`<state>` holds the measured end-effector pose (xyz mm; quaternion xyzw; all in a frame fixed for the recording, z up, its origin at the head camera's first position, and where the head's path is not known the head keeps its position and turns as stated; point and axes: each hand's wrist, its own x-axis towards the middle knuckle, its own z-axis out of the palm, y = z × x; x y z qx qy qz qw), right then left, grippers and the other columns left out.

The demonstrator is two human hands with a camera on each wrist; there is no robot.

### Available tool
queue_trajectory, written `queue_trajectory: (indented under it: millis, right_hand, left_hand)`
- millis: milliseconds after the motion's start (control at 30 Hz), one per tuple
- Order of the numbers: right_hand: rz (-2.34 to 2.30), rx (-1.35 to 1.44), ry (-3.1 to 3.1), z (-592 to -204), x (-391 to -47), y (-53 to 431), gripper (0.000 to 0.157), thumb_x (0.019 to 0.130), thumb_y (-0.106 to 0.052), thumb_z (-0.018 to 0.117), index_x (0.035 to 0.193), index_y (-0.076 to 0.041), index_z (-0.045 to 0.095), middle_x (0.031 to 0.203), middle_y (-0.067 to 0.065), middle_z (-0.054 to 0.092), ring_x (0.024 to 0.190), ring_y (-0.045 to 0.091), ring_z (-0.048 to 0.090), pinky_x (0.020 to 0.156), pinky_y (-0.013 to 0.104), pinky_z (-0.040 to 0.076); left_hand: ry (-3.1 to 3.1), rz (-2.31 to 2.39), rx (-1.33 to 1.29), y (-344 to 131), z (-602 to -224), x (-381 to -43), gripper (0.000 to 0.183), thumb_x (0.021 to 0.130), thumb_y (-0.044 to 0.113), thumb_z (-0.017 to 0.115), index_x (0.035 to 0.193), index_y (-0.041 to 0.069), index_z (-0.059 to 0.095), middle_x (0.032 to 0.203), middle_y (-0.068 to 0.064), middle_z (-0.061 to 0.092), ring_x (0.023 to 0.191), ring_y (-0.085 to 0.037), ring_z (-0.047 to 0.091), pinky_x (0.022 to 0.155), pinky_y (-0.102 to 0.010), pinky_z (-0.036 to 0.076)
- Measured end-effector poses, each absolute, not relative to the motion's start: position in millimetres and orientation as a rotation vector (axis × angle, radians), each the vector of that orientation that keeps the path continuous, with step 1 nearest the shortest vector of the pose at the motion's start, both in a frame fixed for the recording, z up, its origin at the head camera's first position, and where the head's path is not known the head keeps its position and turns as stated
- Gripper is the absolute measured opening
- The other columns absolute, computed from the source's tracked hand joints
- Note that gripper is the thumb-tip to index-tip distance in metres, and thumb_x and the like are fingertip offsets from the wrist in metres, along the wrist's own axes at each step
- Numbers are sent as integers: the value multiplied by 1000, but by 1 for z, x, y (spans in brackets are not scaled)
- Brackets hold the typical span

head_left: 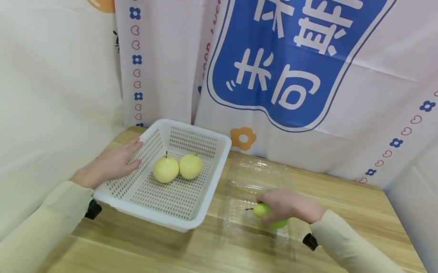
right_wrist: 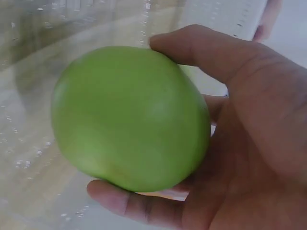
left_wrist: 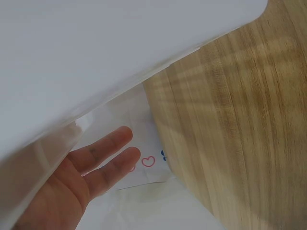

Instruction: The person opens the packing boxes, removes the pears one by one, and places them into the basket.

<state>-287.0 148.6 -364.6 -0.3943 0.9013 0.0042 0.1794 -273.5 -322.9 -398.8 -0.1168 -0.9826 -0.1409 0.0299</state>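
Note:
My right hand (head_left: pixel 283 204) grips a green pear (right_wrist: pixel 129 117), with the thumb and fingers curled round its sides. In the head view, the pear's stem points left, above an open clear plastic clamshell box (head_left: pixel 242 191). My left hand (head_left: pixel 114 165) lies at the left rim of a white perforated basket (head_left: pixel 218 165), its thumb over the edge. In the left wrist view, two of its fingers (left_wrist: pixel 108 165) stretch out fairly straight beside the basket's outer wall; the rest are hidden. Two pale yellow pears (head_left: pixel 165 169) sit side by side in the basket.
The wooden table (head_left: pixel 179 270) is bounded by a white cloth (head_left: pixel 29 76) on the left and a printed curtain (head_left: pixel 280 132) at the back. The clear box lies just right of the basket. A dark wrist device (head_left: pixel 310 241) hangs under the right sleeve.

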Motion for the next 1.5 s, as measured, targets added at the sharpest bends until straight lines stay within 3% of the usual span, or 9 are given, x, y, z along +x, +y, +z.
queue_trajectory:
  millis: [433, 933, 1167, 1500]
  right_hand:
    - [-199, -1260, 2580, -342, -297, 128, 12, 86, -24, 64, 92, -18, 56, 74, -7, 54, 62, 6, 52, 53, 21, 48]
    - [-345, -1443, 2651, -318, -306, 81, 26, 90, -31, 60, 113, -19, 58, 78, -6, 52, 61, 6, 49, 53, 21, 44]
    - [-393, -1476, 2610, -316, -309, 66, 23, 91, -31, 60, 110, -18, 58, 79, -5, 54, 63, 6, 49, 54, 20, 44]
    - [-354, -1470, 2596, -299, -314, 35, 30, 91, -32, 59, 115, -13, 58, 87, -2, 55, 69, 9, 51, 57, 20, 43]
  left_hand:
    - [-3036, -437, -368, -321, -397, -275, 66, 101, 25, 47, 152, -7, 21, 162, -26, 9, 144, -49, 24, 121, -57, 23]
    - [-3056, -451, -332, -320, -398, -275, 66, 101, 26, 47, 153, -5, 20, 162, -25, 8, 142, -50, 27, 120, -57, 24]
    - [-3054, -457, -325, -321, -398, -274, 66, 100, 26, 47, 153, -4, 20, 162, -25, 8, 142, -50, 27, 120, -57, 23]
    - [-3053, -469, -314, -322, -398, -275, 67, 100, 27, 48, 153, -4, 21, 163, -24, 9, 144, -49, 25, 121, -58, 22]
